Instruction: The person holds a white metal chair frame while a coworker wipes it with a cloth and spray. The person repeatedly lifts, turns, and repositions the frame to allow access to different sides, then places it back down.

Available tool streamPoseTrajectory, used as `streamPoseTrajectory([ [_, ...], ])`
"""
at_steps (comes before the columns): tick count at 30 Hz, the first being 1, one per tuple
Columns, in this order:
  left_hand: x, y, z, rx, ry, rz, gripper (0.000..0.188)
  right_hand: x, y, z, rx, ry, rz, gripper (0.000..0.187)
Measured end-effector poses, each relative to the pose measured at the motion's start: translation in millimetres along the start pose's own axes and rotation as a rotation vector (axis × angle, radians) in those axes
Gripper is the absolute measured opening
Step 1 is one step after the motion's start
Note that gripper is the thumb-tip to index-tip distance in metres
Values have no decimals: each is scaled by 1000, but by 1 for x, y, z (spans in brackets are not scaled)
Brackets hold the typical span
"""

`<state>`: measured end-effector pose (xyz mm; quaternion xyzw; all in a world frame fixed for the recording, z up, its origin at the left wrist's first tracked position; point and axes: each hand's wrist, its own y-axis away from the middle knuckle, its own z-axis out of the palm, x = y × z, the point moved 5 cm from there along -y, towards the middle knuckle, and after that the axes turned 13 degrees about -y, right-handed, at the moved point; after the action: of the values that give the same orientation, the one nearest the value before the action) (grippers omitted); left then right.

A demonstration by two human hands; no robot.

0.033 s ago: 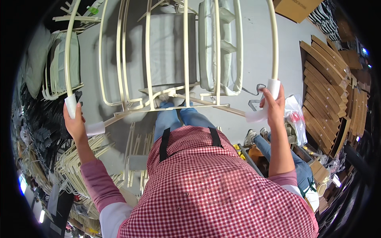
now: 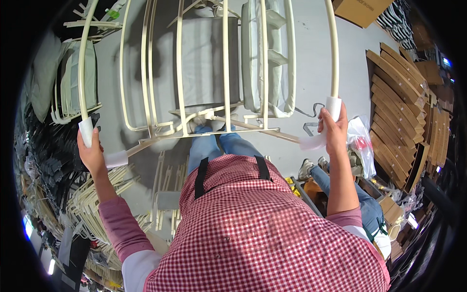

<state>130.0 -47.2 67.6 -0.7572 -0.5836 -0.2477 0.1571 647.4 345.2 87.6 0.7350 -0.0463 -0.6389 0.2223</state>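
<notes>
A large cream metal tube frame (image 2: 226,63) with several long bars spans the view in front of me. White foam sleeves wrap its two near corners. My left hand (image 2: 91,151) is closed round the left corner, fingers on the left foam sleeve (image 2: 86,131). At the other corner, my right hand (image 2: 334,127) grips the tube at the right foam sleeve (image 2: 332,107), thumb on the near side. Beyond the bars lie a grey fabric panel (image 2: 206,63) on the floor and a pale fabric piece with pockets on a tube frame (image 2: 250,58). The frame's far end is cut off above.
Brown curved boards (image 2: 394,112) are stacked at the right, below a cardboard box (image 2: 357,10). A clear plastic bag (image 2: 360,146) and another person's jeans-clad leg (image 2: 321,177) are near my right arm. Many cream tubes (image 2: 99,197) lie piled at lower left, beside dark wrapped goods (image 2: 41,141).
</notes>
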Motion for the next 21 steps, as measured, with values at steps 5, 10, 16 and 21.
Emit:
streamPoseTrajectory([
  [5, -11, 3, 0, 78, -87, 65, 40, 5, 11, -1, 76, 75, -214, 54],
  [10, -4, 6, 0, 209, -202, 180, 40, 16, 28, -6, 231, 189, -232, 57],
  [16, -15, 9, -1, 138, -68, -6, 38, 20, 26, -6, 182, 162, -302, 57],
  [21, -11, 10, -2, 12, 185, -33, 39, 20, 29, -6, 233, 188, -255, 52],
])
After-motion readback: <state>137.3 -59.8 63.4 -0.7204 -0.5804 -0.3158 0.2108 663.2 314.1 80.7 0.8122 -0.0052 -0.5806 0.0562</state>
